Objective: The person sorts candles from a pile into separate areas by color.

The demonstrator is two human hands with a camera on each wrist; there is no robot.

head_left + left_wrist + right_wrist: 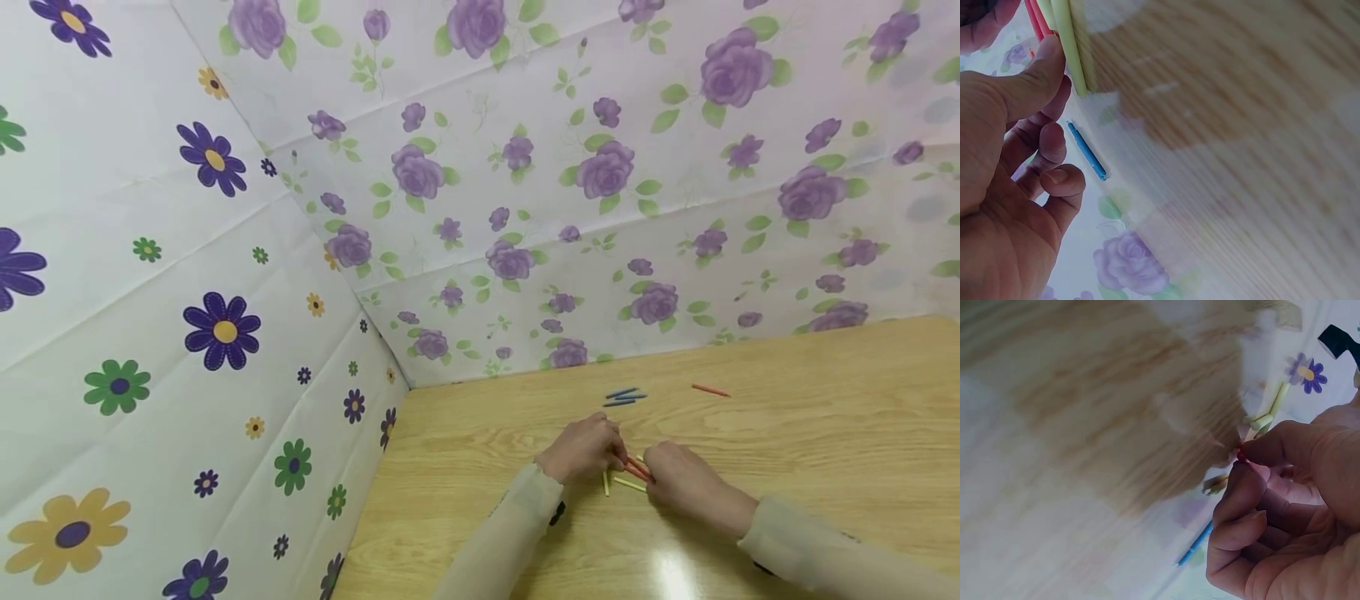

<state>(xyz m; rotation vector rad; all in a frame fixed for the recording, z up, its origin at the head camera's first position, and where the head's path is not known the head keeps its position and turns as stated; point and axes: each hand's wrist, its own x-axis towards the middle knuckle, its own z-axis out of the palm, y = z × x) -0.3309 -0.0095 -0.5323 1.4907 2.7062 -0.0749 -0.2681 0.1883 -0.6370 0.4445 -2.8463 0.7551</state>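
Note:
My left hand (583, 450) pinches the left end of a pair of red crayons (637, 469) between thumb and forefinger, low over the table. At their other end my right hand (693, 485) grips them; in the right wrist view a red tip (1241, 455) pokes out between thumb and forefinger. Yellow crayons (629, 484) lie on the table around and beneath the red pair, one of them (606, 483) just under the left fingertips. In the left wrist view, pale yellow crayons (1067, 50) overlap the red ones near the thumb.
Beyond the hands, several blue crayons (624, 397) form a small group on the wooden table (825, 433). A single red crayon (710, 389) rests farther right. Flower-printed cloth walls (480, 208) stand along the table's back and left edges.

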